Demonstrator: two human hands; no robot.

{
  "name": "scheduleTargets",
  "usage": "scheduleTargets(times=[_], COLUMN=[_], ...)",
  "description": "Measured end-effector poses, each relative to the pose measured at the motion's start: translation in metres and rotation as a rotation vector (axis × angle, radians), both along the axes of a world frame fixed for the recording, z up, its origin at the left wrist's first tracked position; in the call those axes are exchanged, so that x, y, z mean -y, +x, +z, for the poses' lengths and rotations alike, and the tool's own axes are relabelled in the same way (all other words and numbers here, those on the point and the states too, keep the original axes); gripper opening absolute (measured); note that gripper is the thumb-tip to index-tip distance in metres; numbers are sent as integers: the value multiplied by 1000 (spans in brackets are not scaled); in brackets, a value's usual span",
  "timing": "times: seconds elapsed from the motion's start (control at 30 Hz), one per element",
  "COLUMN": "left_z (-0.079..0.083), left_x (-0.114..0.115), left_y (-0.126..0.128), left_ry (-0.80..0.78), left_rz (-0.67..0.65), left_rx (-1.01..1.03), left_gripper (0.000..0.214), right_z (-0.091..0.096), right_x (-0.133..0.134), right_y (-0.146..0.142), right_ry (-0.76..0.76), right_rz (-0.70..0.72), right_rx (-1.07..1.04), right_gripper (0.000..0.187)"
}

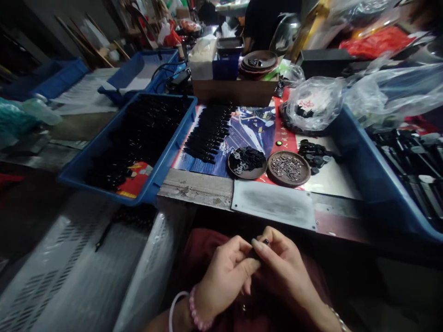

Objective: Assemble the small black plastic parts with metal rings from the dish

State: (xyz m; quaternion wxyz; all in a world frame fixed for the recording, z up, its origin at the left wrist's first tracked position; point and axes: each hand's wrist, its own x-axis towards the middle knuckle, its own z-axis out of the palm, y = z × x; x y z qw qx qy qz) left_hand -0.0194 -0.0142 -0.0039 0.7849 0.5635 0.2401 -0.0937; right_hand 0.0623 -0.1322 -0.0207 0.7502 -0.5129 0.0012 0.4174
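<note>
Over the lap, in front of the table edge, my left hand [224, 274] and my right hand [287, 267] meet with fingers pinched. A small black part [266, 241] peeks out at the right thumb and index finger; most of it is hidden, so its kind is unclear. The left thumb and fingers close on something dark at the same spot. Closest on the table are a round dish [242, 174] of small black and grey parts and a brown dish [272, 177] of small shiny metal pins. Behind them, slim black pieces [211, 131] lie in a neat row.
A blue tray [192, 108] of black pieces stands at left; another blue bin [367, 152] with long black parts is at right. Black caps [316, 157] lie beside the pin dish. A pale plate [273, 203] covers the table's front edge. A plastic bag [314, 101] sits behind.
</note>
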Motion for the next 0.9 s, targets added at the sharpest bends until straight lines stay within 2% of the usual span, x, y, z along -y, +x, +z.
scheduleTargets(times=[0.13, 0.33, 0.5, 0.7, 0.8, 0.9], left_z=[3, 5, 2, 7, 12, 19], left_x=[2, -3, 0, -1, -7, -14], left_y=[1, 1, -1, 10, 17, 21], left_ry=[-59, -66, -73, -34, -13, 41], left_rz=[44, -28, 6, 18, 31, 67], left_rx=[27, 20, -5, 39, 90, 117], left_gripper=[37, 51, 49, 40, 34, 34], right_z=[4, 2, -5, 3, 10, 17], right_x=[-1, -5, -7, -11, -9, 2], right_y=[4, 7, 4, 11, 29, 61], right_ry=[65, 112, 84, 86, 9, -153], right_rz=[13, 16, 37, 44, 145, 134], right_rx=[-49, -131, -128, -129, 45, 453], right_gripper=[40, 36, 34, 33, 33, 35])
